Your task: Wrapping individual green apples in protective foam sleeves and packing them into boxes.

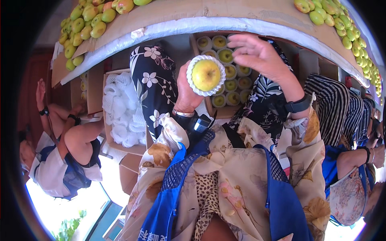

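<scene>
In my left hand (pixel 190 90) is a yellow-green apple (pixel 206 74) wrapped in a white foam net sleeve (pixel 221 81), one end of the fruit facing up. My right hand (pixel 256 54) is raised to the right of it, fingers apart and holding nothing. Below both hands, between my knees, stands a cardboard box (pixel 208 104) with rows of apples (pixel 231 85) in foam net sleeves. Part of that box is hidden by my hands and the held apple. To the left of my leg, another carton (pixel 108 143) is full of loose white foam net sleeves (pixel 123 111).
A cardboard-covered table (pixel 229 10) with a white padded edge curves across the front. Piles of bare apples lie on it at left (pixel 87 24) and right (pixel 340 27). Co-workers sit close by on the left (pixel 66 156) and right (pixel 346 174). A closed-looking carton (pixel 128 168) stands behind the sleeve carton.
</scene>
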A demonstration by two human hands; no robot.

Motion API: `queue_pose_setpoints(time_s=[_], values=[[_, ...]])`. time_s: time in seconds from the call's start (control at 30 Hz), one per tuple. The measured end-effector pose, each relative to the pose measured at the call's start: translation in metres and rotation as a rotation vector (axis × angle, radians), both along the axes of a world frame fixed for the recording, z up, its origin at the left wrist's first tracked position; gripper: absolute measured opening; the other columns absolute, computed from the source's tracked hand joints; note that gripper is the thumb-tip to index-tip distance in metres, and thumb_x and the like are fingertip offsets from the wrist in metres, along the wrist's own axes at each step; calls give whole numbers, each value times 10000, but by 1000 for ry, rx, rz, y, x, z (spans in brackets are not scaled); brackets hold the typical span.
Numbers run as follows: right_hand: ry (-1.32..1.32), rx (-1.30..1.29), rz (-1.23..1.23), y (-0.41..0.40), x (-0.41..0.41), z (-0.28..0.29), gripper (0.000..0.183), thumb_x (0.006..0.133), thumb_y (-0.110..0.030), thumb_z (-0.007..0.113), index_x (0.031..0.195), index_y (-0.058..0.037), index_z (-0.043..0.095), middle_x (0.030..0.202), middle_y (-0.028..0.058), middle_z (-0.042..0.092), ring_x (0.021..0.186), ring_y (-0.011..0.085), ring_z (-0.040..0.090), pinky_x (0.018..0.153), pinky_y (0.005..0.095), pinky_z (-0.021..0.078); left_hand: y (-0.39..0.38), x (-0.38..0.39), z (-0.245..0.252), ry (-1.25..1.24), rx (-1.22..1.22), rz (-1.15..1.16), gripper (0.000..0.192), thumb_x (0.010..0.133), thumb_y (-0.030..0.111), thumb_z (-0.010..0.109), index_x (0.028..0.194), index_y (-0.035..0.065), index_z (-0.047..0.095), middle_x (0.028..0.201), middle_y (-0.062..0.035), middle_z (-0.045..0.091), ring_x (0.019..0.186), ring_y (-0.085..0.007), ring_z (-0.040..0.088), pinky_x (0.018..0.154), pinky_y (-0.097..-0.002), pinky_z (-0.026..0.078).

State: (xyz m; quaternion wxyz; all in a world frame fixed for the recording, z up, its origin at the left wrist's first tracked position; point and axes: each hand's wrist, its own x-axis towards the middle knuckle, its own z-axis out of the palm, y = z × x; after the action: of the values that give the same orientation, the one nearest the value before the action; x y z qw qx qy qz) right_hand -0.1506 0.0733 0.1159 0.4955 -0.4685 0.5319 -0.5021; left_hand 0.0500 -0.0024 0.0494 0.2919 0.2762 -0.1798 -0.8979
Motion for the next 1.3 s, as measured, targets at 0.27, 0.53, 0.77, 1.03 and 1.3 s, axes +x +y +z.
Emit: queue_pose_setpoints(time_s=[0.27,0.53,0.77,1.03,1.3], values=[[114,110,296,-32,27,-30,563,727,-215,718,1195,-21,472,1099,57,552,969,124,530,838,263,434,-7,3,8,-64,-97,-7,388,914,331,320,1059,28,515,1001,-130,589,922,-244,587,823,-375,479],[-5,222,353,-30,23,-45,599,701,-230,739,1182,-16,455,1068,52,555,1002,137,526,874,266,416,-4,-1,2,-110,9,-22,306,916,298,388,1005,41,529,917,-90,600,848,-191,594,753,-310,484],[81,172,265,-25,18,-40,741,674,-243,755,1287,-71,374,1215,109,466,1105,176,468,899,292,408,2,-2,-10,-270,-394,41,259,919,234,389,1034,33,506,931,-86,584,846,-165,589,750,-281,479],[495,-217,266,-24,54,-42,858,546,-247,792,1272,-85,363,1199,150,445,1120,316,443,952,355,360,9,-5,27,-820,-1033,-38,190,883,154,417,991,29,512,870,-75,591,819,-188,601,726,-290,491],[505,-23,119,-12,68,-62,589,584,-167,738,1091,-69,455,1009,113,545,943,285,530,848,345,419,11,-12,-33,-254,82,14,301,906,312,365,943,58,523,842,-66,598,759,-177,608,676,-316,504]])
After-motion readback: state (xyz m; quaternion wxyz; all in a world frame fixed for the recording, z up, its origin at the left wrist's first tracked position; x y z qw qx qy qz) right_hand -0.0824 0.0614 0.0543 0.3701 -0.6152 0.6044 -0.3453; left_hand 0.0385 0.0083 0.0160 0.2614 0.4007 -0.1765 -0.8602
